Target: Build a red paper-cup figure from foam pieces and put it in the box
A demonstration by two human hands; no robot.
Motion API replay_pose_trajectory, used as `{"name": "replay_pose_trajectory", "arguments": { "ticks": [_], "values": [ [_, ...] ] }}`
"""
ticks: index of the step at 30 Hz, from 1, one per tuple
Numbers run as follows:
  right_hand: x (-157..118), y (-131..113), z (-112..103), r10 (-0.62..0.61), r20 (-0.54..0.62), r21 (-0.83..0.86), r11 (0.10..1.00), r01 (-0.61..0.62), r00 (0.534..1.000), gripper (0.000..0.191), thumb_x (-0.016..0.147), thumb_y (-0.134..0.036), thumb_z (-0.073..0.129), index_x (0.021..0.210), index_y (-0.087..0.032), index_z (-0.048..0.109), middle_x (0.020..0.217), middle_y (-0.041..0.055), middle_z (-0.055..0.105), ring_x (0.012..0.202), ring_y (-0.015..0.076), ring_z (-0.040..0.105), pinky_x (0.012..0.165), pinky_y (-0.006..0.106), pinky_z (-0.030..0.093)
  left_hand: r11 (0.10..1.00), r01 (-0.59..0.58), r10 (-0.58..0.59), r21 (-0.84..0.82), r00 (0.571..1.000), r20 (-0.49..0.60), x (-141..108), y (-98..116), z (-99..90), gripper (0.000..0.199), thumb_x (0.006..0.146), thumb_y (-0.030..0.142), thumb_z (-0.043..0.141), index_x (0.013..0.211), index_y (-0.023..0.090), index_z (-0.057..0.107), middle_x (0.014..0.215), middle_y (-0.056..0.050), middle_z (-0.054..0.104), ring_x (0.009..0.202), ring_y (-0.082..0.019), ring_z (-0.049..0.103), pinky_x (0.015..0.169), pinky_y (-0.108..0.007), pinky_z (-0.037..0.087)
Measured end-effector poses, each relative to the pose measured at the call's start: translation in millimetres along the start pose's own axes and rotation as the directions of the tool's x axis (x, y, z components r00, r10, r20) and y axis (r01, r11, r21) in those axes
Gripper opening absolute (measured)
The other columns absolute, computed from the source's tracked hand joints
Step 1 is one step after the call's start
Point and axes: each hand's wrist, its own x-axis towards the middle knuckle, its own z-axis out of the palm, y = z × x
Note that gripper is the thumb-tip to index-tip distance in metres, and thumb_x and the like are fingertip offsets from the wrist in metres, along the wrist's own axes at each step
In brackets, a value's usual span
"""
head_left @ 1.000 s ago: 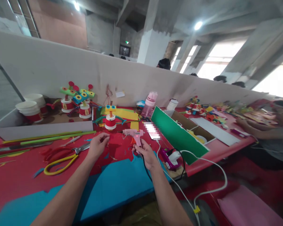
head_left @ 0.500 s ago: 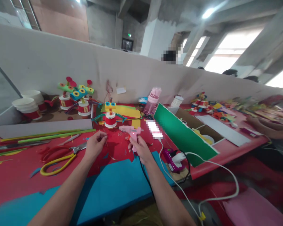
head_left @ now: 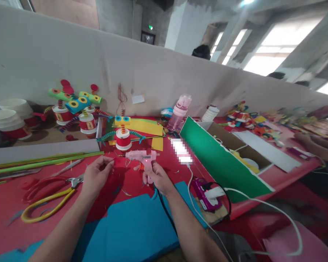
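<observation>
A pink hot glue gun (head_left: 146,157) is gripped by its handle in my right hand (head_left: 158,178), its nozzle pointing left. My left hand (head_left: 98,174) faces that nozzle with thumb and fingertips pinched together; whatever they hold is too small to make out against the red table. Just behind the gun stands a paper-cup figure (head_left: 123,140) with a yellow head, blue eyes and coiled teal arms. Yellow-and-red-handled scissors (head_left: 53,196) lie beside my left wrist. Blue sheets (head_left: 136,222) lie under my forearms.
Finished-looking cup figures (head_left: 87,122) and white cups (head_left: 8,122) stand in a shallow box at left. A green-sided box (head_left: 221,163), a purple power strip (head_left: 206,194) with cables, and a pink bottle (head_left: 180,111) are on the right. Another person's arm (head_left: 317,145) shows at far right.
The view has tilted down and shifted a little. My left hand stays pinched, and the glue gun, still in my right hand, has turned more level with its nozzle nearer my left fingertips.
</observation>
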Motion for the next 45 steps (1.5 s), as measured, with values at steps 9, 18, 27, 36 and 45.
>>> {"name": "replay_pose_trajectory", "arguments": {
  "ticks": [9, 18, 27, 36, 45],
  "values": [
    [-2.4, 10.0, 1.0, 0.085, 0.003, -0.085, 0.993, -0.084, 0.996, 0.042, 0.086, -0.053, 0.057, 0.098, -0.014, 0.066, 0.049, -0.0057, 0.052, 0.041, 0.0068, 0.039, 0.044, 0.021, 0.030, 1.000, 0.017, -0.017, 0.010, 1.000, 0.014, 1.7, -5.9, -1.8, 0.032, 0.073, 0.049, 0.066, 0.083, 0.019, 0.063, 0.062, 0.001, 0.062, 0.058, -0.014, 0.057, 0.055, -0.024, 0.042],
    [-2.1, 9.4, 2.4, 0.087, -0.008, -0.065, 0.994, -0.087, 0.996, 0.046, 0.087, -0.055, 0.055, 0.105, -0.014, 0.068, 0.050, -0.0059, 0.049, 0.043, 0.0068, 0.037, 0.045, 0.021, 0.029, 0.999, 0.024, -0.025, 0.023, 0.999, 0.025, 3.1, -7.8, -1.6, 0.030, 0.075, 0.048, 0.064, 0.084, 0.019, 0.064, 0.061, 0.001, 0.061, 0.057, -0.014, 0.056, 0.055, -0.024, 0.041],
    [-4.8, 6.2, 3.8, 0.063, 0.005, -0.139, 0.988, -0.061, 0.998, 0.046, 0.088, -0.055, 0.054, 0.105, -0.015, 0.068, 0.051, -0.0057, 0.050, 0.041, 0.0065, 0.035, 0.043, 0.021, 0.027, 0.998, 0.010, -0.012, 0.057, 0.999, 0.045, 4.2, -11.8, -3.1, 0.027, 0.076, 0.046, 0.063, 0.080, 0.019, 0.062, 0.064, 0.001, 0.061, 0.060, -0.014, 0.055, 0.058, -0.024, 0.041],
    [-2.8, 8.9, 5.1, 0.075, -0.063, -0.185, 0.979, -0.086, 0.995, 0.047, 0.082, -0.057, 0.060, 0.097, -0.014, 0.070, 0.048, -0.0044, 0.051, 0.041, 0.0072, 0.037, 0.043, 0.021, 0.028, 1.000, 0.002, -0.003, 0.022, 1.000, 0.029, 4.9, -6.8, -1.9, 0.028, 0.075, 0.047, 0.064, 0.078, 0.019, 0.062, 0.061, 0.002, 0.061, 0.058, -0.014, 0.054, 0.057, -0.024, 0.040],
    [-4.5, 10.7, 4.1, 0.059, -0.099, -0.205, 0.976, -0.078, 0.993, 0.048, 0.083, -0.060, 0.057, 0.097, -0.015, 0.067, 0.049, -0.0051, 0.049, 0.041, 0.0079, 0.036, 0.043, 0.022, 0.027, 0.999, 0.018, -0.018, -0.040, 1.000, 0.013, 4.9, -9.1, -0.4, 0.022, 0.074, 0.040, 0.065, 0.077, 0.018, 0.062, 0.057, 0.002, 0.061, 0.054, -0.013, 0.056, 0.055, -0.023, 0.041]
  ]
}}
